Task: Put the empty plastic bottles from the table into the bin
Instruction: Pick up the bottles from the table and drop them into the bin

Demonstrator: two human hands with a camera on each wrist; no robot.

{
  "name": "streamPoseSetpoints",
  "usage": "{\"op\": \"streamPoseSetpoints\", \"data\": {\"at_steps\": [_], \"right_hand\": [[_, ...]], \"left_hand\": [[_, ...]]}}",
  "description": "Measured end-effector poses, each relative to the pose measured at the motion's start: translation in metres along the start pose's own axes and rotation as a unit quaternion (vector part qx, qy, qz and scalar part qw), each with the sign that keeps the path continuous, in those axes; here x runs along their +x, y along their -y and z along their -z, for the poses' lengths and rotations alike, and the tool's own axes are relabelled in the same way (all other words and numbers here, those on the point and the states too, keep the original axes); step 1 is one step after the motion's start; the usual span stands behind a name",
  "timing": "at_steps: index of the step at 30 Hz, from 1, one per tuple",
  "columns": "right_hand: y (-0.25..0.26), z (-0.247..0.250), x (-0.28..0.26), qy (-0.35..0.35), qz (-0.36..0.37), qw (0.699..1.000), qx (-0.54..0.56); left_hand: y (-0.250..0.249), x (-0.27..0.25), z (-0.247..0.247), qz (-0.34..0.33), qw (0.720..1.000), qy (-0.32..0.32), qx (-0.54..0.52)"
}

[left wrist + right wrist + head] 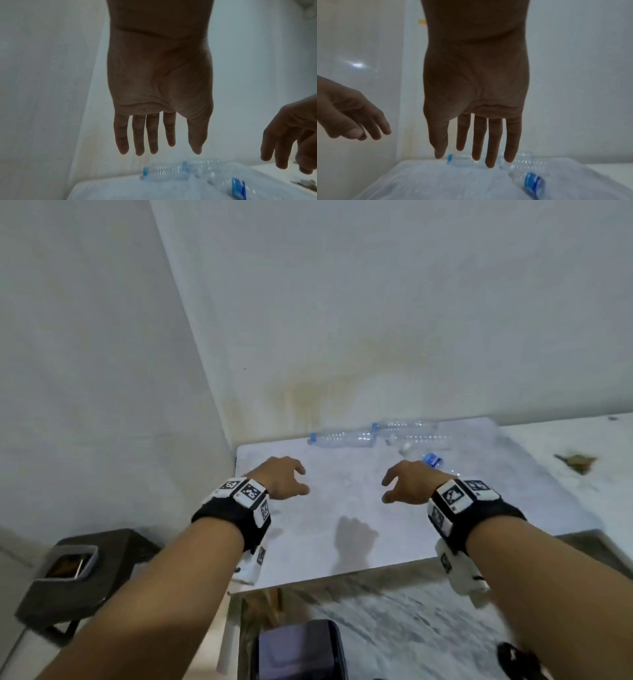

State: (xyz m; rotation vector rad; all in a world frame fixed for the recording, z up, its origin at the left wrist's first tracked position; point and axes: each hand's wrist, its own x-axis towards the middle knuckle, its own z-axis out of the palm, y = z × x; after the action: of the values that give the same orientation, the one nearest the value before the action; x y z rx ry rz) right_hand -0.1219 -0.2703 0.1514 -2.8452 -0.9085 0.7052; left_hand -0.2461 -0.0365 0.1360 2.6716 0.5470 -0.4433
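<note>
Both forearms fill the foreground of the head view, each carrying one black wrist band with white coded marker tiles. Two hands are raised above the counter [342, 542], a pale marbled slab set into a wall corner. Left hand [279, 479] grip: fingers extended and slightly spread, palm down, holding nothing; the left wrist view shows four fingers and the thumb hanging straight with gaps between them. Right hand [409, 482] grip: likewise slack and unoccupied, fingers straight and parted in the right wrist view, clear of every bottle. Four empty clear plastic bottles can be counted on the counter, all lying on their sides, though blur makes the count at the back uncertain. First bottle [342, 438], blue cap pointing left, lies along the back wall near the counter's far left corner. Second bottle [406, 425], also blue-capped, lies against the wall just right of the first. Third bottle [421, 441], with a white cap, lies just in front of the second. Fourth bottle [432, 459], with a blue label, lies nearer the front, just beyond the right hand and partly hidden by it. One dark bin [75, 573] with a rectangular top opening stands on the floor left of the counter, below its level.
</note>
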Motion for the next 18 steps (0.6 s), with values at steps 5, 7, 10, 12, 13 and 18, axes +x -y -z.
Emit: {"op": "streamPoseSetpoints", "data": {"at_steps": [5,7,10,12,13,18], "right_hand": [[-0.031,0.06,0.002,-0.053,-0.009,0.999,0.003],[-0.047,0.072,0.013,-0.055,-0.02,0.998,0.002],[-0.079,0.083,0.042,-0.046,-0.038,0.998,0.008],[-0.099,0.087,0.069,-0.04,-0.047,0.998,0.016],[-0.109,0.088,0.085,-0.034,-0.049,0.998,0.018],[-0.145,0.087,0.176,0.009,-0.045,0.998,0.03]], "left_hand": [[-0.049,0.025,0.058,-0.033,0.998,-0.047,0.025],[-0.061,0.046,0.065,-0.033,0.998,-0.05,0.033],[-0.077,0.088,0.067,-0.023,0.998,-0.034,0.043],[-0.085,0.12,0.067,-0.014,0.999,-0.028,0.043],[-0.088,0.138,0.066,-0.009,0.999,-0.025,0.043],[-0.086,0.227,0.059,0.044,0.998,0.002,0.037]]}}
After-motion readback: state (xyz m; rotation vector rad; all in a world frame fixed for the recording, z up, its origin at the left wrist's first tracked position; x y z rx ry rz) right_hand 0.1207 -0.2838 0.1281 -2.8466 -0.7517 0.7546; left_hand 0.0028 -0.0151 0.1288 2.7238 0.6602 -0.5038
